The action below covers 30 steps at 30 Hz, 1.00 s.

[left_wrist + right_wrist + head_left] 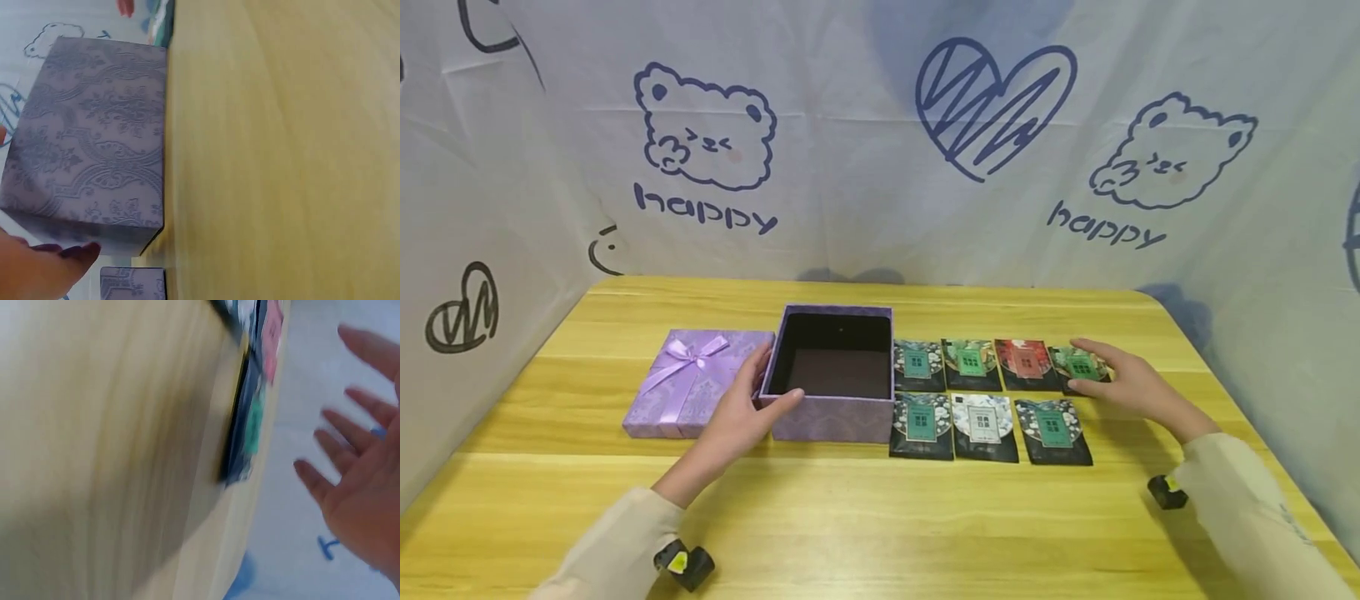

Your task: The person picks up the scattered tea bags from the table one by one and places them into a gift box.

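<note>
A purple patterned box (833, 419) stands with its top uncovered, its dark inside visible in the head view. My left hand (741, 421) rests at its front left corner, fingers along the left side and thumb by the front rim. The left wrist view shows these fingertips (84, 253) against the box's patterned wall (94, 137). My right hand (1123, 383) is spread over the rightmost back sachet (1078, 367), which has a green label, thumb and fingers apart. In the right wrist view the right hand (369, 456) appears clear of the sachet (249, 434), holding nothing.
Left of the box lies its purple lid (688, 383) with a ribbon bow. Two rows of flat sachets lie right of the box, among them a red one (1024, 364) and a white one (983, 427). Printed cloth (850, 225) hangs behind the wooden table (880, 525).
</note>
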Each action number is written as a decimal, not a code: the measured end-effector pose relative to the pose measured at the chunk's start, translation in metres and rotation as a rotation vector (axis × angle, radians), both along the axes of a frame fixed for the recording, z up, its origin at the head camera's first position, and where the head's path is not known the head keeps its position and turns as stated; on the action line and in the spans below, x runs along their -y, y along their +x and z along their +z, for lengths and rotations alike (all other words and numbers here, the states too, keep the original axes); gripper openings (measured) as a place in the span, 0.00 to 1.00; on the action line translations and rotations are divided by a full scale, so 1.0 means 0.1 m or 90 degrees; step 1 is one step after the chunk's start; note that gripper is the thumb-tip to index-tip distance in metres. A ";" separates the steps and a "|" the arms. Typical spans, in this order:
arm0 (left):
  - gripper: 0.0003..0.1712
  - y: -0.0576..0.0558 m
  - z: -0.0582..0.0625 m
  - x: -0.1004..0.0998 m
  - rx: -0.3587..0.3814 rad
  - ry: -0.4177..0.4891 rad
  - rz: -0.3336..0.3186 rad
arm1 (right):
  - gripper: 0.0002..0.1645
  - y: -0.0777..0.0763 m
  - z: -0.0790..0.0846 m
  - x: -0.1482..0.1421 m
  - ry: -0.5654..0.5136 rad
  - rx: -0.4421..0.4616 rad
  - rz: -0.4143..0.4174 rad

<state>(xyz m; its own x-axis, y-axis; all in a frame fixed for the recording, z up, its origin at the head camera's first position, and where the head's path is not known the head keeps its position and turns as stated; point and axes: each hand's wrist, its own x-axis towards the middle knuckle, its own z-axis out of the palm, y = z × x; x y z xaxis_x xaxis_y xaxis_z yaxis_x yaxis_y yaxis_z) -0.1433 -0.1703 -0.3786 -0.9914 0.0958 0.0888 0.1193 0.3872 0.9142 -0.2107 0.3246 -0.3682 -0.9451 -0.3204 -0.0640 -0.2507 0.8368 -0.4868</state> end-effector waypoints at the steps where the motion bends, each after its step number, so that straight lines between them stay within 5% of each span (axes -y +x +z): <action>1: 0.48 0.00 -0.01 -0.01 -0.005 -0.005 0.009 | 0.44 -0.03 -0.01 -0.03 -0.002 0.007 0.003; 16: 0.47 0.00 -0.05 -0.07 -0.002 0.012 0.039 | 0.56 -0.40 -0.17 -0.41 -0.016 0.119 -0.014; 23: 0.46 0.02 -0.02 -0.07 0.018 0.053 0.038 | 0.52 -0.47 -0.20 -0.42 -0.031 0.112 -0.016; 30: 0.46 0.03 -0.06 -0.05 0.032 0.073 0.036 | 0.61 -0.48 -0.25 -0.41 -0.035 0.149 0.011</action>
<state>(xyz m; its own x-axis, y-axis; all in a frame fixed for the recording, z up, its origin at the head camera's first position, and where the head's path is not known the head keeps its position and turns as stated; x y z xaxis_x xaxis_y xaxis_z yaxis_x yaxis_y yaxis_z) -0.1407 -0.1657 -0.3843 -0.9985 0.0318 0.0454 0.0526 0.2849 0.9571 -0.2591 0.3655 -0.3934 -0.9007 -0.3460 -0.2626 -0.1400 0.8036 -0.5784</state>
